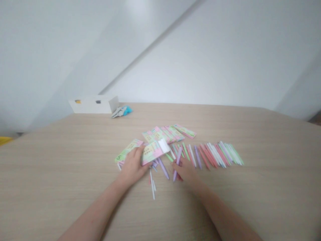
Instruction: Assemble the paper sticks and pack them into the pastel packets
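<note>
We look down at a light wood tabletop, and we read the clock from the spot between our hands. Our left hand lies just left of that spot, its grip closed around a pastel green-and-pink printed card. A white paper strip sits at that card's far end. Another printed card, marked with a large 5, touches our left fingers at about ten o'clock.

Our right hand lies just right of the spot, with its fingers pressed together and pinching a lilac stick, which tilts across them. Blur hides the exact finger contact.

At twelve o'clock, a row of overlapping printed cards lies close to the held card. At three o'clock, a long fan of pink, white, green and lilac sticks spreads across the tabletop. Loose white sticks lie at six o'clock, and a loose lilac stick lies between our hands.

Farther off, at eleven o'clock, stands a white box, with a blurred blue-and-grey object just beside it. A yellow object shows at nine o'clock, at the edge of the view.
</note>
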The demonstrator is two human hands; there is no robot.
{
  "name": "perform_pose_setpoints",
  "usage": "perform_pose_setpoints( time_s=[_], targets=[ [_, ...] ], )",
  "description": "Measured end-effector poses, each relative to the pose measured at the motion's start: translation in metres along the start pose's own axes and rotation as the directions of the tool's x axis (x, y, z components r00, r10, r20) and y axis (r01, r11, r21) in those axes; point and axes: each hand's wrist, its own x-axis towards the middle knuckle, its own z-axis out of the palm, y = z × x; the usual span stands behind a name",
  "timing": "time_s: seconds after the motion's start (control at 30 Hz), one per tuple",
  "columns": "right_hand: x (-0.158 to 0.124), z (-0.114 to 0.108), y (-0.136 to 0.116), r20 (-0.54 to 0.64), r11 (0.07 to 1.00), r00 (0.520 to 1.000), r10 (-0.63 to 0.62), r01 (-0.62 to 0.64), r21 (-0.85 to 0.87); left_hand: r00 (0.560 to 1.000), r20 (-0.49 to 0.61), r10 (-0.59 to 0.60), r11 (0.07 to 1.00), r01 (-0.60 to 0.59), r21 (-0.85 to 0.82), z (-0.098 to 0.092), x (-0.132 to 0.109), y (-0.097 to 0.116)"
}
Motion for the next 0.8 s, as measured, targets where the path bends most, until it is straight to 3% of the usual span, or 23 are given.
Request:
perform_pose_setpoints(
  time_s=[0.1, 0.23, 0.33, 0.53, 0.8],
  targets=[
    [0.003, 0.001, -0.001, -0.028, 0.976, 0.999, 0.031, -0.024, 0.215, 1.000, 0.006, 0.006, 1.000, -0.006, 0.003, 0.000, 0.000, 0.001],
    [0.008, 0.001, 0.003, -0.023, 0.819, 0.994, 0.105, -0.073, 0.570, 1.000, 0.021, 0.022, 1.000, -0.022, 0.014, 0.000, 0.001, 0.001],
    [0.009, -0.002, 0.004, -0.095, 0.732, 0.992, 0.083, 0.005, 0.682, 0.999, 0.018, 0.036, 0.999, -0.036, 0.011, 0.000, 0.001, 0.001],
    [0.003, -0.010, -0.007, -0.339, 0.682, 0.941, -0.010, 0.254, 0.686, 0.997, 0.027, 0.074, 0.996, -0.075, 0.040, 0.000, -0.001, -0.001],
    [-0.008, -0.005, -0.012, -0.463, 0.823, 0.876, -0.132, 0.358, 0.442, 0.991, 0.052, 0.127, 0.991, -0.129, 0.043, -0.002, -0.001, 0.001]
  ],
)
